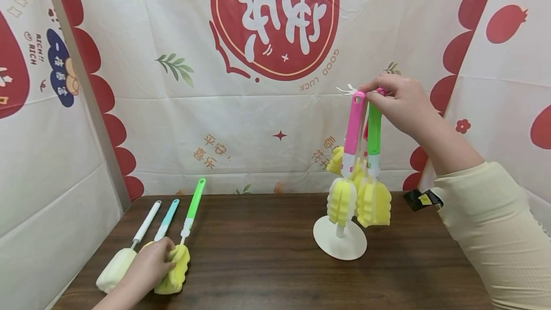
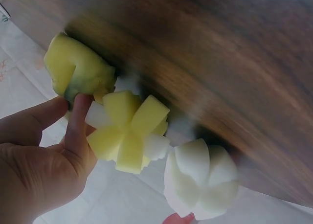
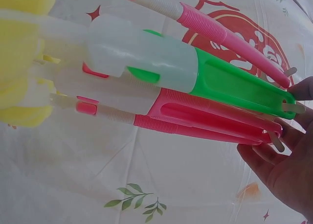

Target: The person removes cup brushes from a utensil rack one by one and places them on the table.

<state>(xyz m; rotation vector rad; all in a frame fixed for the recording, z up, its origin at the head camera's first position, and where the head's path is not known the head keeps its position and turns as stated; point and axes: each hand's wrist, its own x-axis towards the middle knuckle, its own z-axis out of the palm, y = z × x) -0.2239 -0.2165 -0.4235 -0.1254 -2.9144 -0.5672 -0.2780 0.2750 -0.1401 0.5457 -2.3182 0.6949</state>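
Note:
My left hand [image 1: 148,262] pinches the yellow sponge head of a green-handled cup brush [image 1: 196,200] lying on the table; in the left wrist view, thumb and finger press into that sponge [image 2: 73,62]. Beside it lie a blue-handled brush [image 1: 167,219] and a white-handled brush [image 1: 148,221] with a white sponge. My right hand [image 1: 398,99] grips the hooked top of a white brush stand [image 1: 340,249], fingers bent around the ends of the hanging handles. On the stand hang a pink-handled brush [image 1: 355,123], another green-handled brush [image 3: 239,89] and more pink-handled ones [image 3: 210,119], sponges down.
The dark wood table [image 1: 258,243] carries the brushes at left and the stand at right. A printed cloth [image 1: 193,118] hangs behind it, with cloth panels on both sides. A black strap piece [image 1: 415,200] shows at the right sleeve.

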